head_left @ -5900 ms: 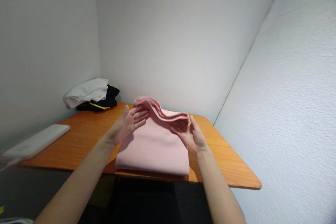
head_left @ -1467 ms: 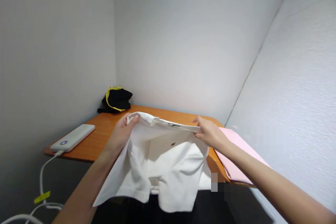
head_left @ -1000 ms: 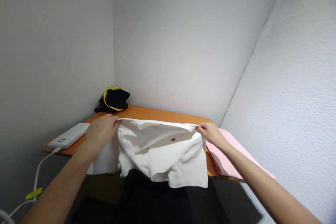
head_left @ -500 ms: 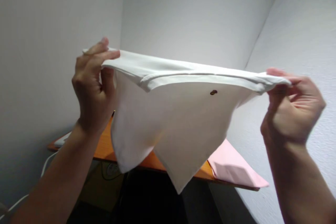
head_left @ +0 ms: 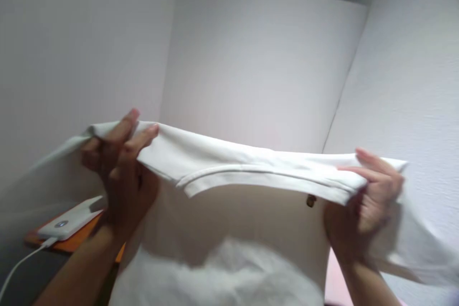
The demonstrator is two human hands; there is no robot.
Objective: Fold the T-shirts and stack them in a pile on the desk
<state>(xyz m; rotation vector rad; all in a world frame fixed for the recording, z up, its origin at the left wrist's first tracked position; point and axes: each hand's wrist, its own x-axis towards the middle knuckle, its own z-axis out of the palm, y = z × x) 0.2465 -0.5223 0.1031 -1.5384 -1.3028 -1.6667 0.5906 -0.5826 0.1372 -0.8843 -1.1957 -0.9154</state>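
Observation:
A white T-shirt [head_left: 229,220] hangs stretched between my hands at chest height, its ribbed neckline [head_left: 261,177] facing me. My left hand [head_left: 120,167] is closed on the shoulder left of the neckline, two fingers lying over the cloth. On the other shoulder, my right hand [head_left: 375,189] pinches the fabric with the thumb side hidden under it. Sleeve cloth flares outward beyond each hand, blurred by motion. A small brown-gold mark [head_left: 311,200] shows below the collar near my right hand. The shirt's lower part billows toward me and runs out of view.
A white box-like device [head_left: 68,222] with a plugged-in white cable [head_left: 21,263] lies on the orange-brown table [head_left: 34,238] at the left. Pink cloth [head_left: 337,279] shows at lower right, partly covered by the shirt. Pale walls [head_left: 265,67] stand behind and on both sides.
The shirt has swung out and spread, with its sleeves now flaring sideways and its body billowing toward me. Both hands sit lower in view, and the view has tilted upward.

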